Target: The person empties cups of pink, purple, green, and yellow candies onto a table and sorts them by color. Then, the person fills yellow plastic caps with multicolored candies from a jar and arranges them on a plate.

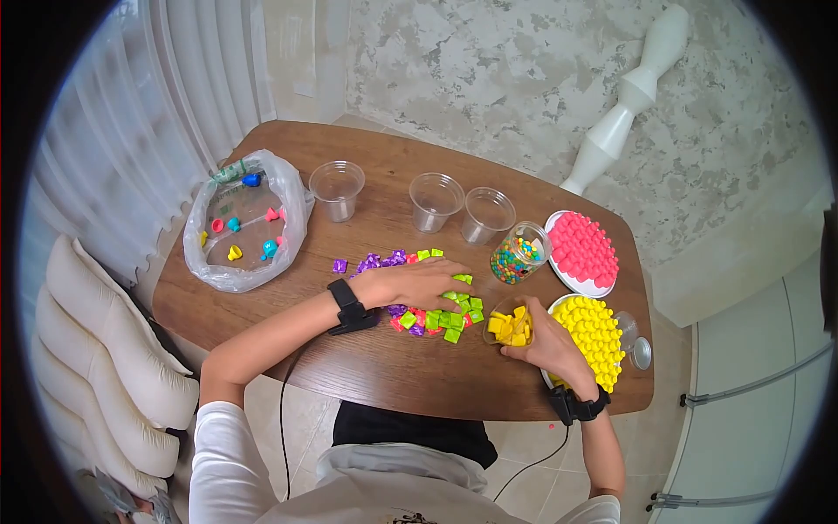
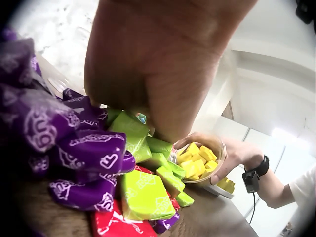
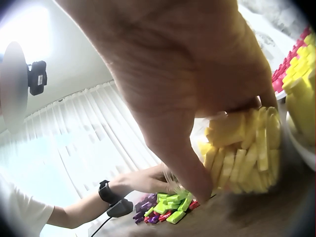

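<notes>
My left hand (image 1: 419,284) reaches over a pile of small wrapped candies, its fingers spread down onto the green ones (image 1: 454,320). Purple candies (image 2: 74,148) lie nearest its wrist, with red ones (image 2: 121,222) mixed in. To the right, my right hand (image 1: 552,345) grips a clear plastic cup from above and the side. Yellow wrapped candies (image 3: 242,153) fill this cup (image 2: 223,160), which is tilted with its mouth toward the pile. Fingers on the far side of the cup are hidden.
Three clear cups (image 1: 337,183) stand at the back, beside a jar of colourful small candies (image 1: 517,258). Plates of pink pieces (image 1: 583,249) and yellow pieces (image 1: 594,341) sit at right, near a small lidded jar (image 1: 642,353). A plastic bag (image 1: 301,196) with coloured pieces lies left.
</notes>
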Demonstrator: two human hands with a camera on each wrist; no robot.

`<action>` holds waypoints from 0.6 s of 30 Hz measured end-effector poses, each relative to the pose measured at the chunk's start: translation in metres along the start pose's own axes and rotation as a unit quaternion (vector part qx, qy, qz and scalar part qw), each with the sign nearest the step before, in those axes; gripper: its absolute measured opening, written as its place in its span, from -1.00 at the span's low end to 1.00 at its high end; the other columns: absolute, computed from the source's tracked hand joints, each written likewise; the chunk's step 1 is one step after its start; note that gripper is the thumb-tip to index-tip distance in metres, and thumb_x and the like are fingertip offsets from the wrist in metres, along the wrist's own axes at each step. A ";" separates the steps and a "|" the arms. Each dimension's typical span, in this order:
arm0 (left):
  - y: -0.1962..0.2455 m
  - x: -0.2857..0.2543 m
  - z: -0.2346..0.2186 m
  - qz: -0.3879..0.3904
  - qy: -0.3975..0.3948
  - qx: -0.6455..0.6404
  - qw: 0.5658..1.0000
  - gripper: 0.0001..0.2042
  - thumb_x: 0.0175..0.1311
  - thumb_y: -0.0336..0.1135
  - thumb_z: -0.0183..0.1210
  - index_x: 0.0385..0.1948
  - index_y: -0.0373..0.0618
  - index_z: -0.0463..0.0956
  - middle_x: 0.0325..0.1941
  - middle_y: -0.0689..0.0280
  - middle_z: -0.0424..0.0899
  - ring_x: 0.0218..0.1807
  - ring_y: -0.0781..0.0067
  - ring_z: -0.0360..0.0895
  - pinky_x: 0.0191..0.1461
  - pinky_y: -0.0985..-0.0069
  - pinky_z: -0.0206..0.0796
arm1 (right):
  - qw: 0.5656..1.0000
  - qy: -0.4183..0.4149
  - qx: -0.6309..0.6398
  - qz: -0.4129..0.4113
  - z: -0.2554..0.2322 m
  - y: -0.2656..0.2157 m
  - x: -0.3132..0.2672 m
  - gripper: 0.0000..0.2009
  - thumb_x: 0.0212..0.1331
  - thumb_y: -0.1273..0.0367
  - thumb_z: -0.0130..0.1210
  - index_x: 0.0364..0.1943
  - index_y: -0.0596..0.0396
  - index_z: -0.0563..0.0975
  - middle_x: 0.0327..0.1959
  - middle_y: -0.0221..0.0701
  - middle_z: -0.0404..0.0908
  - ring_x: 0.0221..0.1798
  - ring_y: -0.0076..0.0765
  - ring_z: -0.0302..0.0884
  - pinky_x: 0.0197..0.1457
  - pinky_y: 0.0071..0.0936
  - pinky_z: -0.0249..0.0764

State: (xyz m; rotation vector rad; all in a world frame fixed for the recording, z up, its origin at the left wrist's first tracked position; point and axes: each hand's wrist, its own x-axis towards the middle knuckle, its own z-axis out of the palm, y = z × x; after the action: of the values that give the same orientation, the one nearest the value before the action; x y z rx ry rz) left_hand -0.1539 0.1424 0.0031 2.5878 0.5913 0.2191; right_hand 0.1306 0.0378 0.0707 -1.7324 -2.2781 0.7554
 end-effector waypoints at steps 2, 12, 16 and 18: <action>0.004 -0.006 -0.003 0.014 0.022 0.007 1.000 -0.48 0.51 -0.08 0.17 0.43 -0.01 0.43 0.52 -0.10 0.33 0.55 -0.10 0.26 0.58 0.09 0.13 | 0.999 -0.027 -0.032 0.006 0.000 0.001 0.005 -0.16 -0.03 0.22 0.51 0.34 0.10 0.28 0.19 0.03 0.57 0.23 0.26 0.55 0.23 -0.06 0.51; 0.004 -0.011 -0.002 0.003 0.024 -0.012 1.000 -0.49 0.50 -0.11 0.17 0.42 -0.02 0.45 0.53 -0.10 0.30 0.53 -0.16 0.27 0.57 0.08 0.15 | 0.989 -0.050 -0.128 -0.064 -0.015 -0.020 0.020 -0.16 -0.07 0.23 0.52 0.34 0.08 0.30 0.14 -0.03 0.57 0.26 0.18 0.52 0.24 -0.03 0.49; 0.006 -0.012 -0.001 -0.004 0.029 -0.006 1.000 -0.48 0.47 -0.12 0.20 0.41 -0.09 0.45 0.53 -0.09 0.31 0.54 -0.15 0.26 0.58 0.08 0.14 | 0.980 -0.082 -0.169 -0.065 -0.017 -0.035 0.029 -0.16 -0.08 0.17 0.52 0.33 0.06 0.32 0.19 -0.06 0.57 0.29 0.13 0.53 0.25 -0.04 0.50; 0.010 -0.013 -0.002 -0.010 0.030 -0.004 0.999 -0.47 0.47 -0.12 0.22 0.40 -0.11 0.45 0.53 -0.09 0.31 0.54 -0.14 0.26 0.58 0.08 0.13 | 0.978 -0.087 -0.179 -0.069 -0.018 -0.040 0.034 -0.15 -0.08 0.13 0.52 0.32 0.08 0.33 0.20 -0.06 0.57 0.29 0.12 0.53 0.25 -0.04 0.50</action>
State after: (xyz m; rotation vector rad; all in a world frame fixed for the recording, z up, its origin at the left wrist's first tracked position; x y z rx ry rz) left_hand -0.1626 0.1295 0.0087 2.5735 0.6363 0.2927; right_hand 0.0945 0.0669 0.1010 -1.6749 -2.7630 0.5116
